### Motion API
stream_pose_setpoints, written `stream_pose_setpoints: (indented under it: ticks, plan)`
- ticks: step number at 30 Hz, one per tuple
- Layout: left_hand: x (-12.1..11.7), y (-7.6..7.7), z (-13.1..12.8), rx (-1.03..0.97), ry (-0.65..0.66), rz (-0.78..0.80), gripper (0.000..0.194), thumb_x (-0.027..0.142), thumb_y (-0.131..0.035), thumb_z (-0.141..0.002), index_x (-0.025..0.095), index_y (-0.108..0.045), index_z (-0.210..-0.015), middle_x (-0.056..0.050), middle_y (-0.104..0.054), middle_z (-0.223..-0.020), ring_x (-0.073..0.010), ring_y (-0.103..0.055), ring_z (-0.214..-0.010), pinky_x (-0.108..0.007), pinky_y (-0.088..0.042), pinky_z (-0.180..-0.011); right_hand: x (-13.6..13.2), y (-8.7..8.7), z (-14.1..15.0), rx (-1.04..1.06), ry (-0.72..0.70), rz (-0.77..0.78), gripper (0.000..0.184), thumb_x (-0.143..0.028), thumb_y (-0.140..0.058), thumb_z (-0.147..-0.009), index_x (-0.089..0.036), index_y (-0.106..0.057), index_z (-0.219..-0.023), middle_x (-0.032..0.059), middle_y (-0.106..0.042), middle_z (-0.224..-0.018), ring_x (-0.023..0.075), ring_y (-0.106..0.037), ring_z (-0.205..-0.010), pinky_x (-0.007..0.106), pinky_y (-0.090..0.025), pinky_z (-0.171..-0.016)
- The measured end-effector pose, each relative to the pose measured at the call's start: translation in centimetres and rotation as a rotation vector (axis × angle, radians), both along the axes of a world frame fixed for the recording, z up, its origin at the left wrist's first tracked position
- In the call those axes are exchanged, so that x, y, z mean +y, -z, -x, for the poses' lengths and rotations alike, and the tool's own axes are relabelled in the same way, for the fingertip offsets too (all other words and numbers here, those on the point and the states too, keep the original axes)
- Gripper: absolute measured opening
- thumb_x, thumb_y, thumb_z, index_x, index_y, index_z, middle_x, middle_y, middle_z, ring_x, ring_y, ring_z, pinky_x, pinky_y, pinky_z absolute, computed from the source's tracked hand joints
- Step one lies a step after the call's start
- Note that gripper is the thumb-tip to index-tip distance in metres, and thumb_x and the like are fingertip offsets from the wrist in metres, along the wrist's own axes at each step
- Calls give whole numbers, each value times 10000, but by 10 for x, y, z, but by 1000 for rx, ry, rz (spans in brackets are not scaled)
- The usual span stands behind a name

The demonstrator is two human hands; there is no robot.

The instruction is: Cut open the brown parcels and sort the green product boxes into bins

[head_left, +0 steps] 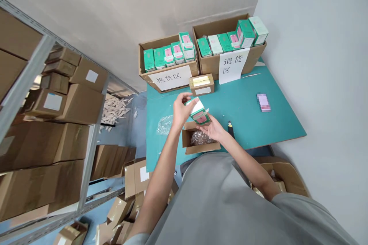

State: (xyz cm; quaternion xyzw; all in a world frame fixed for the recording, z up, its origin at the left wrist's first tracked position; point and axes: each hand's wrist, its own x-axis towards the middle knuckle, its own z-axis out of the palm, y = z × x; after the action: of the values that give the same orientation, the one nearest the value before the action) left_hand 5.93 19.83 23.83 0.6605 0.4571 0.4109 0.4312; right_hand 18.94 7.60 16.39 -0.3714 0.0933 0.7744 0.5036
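A small green-and-white product box (pixel 199 116) with a pink panel is held up over the table between both hands. My left hand (pixel 181 110) grips its upper left side, thumb across the white top. From the lower right, my right hand (pixel 212 127) supports it with fingers closed against its edge. Directly below stands an open cardboard carton (pixel 188 150) with crumpled clear plastic wrap (pixel 200 138) inside. More clear wrap (pixel 165 125) lies to the left. A black-and-yellow utility knife (pixel 230 129) rests right of the carton.
Two large cartons (pixel 146 78) with paper signs, filled with green and white boxes, stand along the table's back. A small taped carton (pixel 211 89) sits before them. A phone-like item (pixel 263 102) lies at right. Shelving (pixel 93 134) with cartons rises at left; cartons (pixel 120 208) cover the floor.
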Motion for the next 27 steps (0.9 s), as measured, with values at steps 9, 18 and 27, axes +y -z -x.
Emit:
stream_pose_setpoints:
  ticks: [9, 18, 27]
  plan:
    - [-40, 8, 0, -185, 95, 253, 448, 591, -938, -797, 227, -691, -882, -63, -744, -1028, -249, -701, -1075, -343, -539, -971, 42, 9, -36, -131, 255, -151, 349, -406, -689, -981, -227, -724, -1278, 45, -866, -999, 278, -847, -956, 399, -709, -836]
    - [-8, 46, -20, -448, 103, 988, 725, 587, -1043, -666, 255, -733, -1231, -87, -812, -1209, -283, -798, -1059, -349, -662, -801, 82, 13, -79, -297, 229, -48, 290, -447, -788, -943, -236, -742, -1136, 40, -855, -968, 242, -826, -857, 329, -652, -728]
    - [37, 68, -46, -460, -24, 824, 670, 585, -1058, -687, 317, -770, -1228, -64, -821, -1268, -265, -809, -1129, -362, -683, -929, 123, -3, -87, -644, 220, -341, 518, -597, -892, -871, -314, -790, -1292, 45, -831, -1301, 299, -776, -1216, 436, -664, -1054]
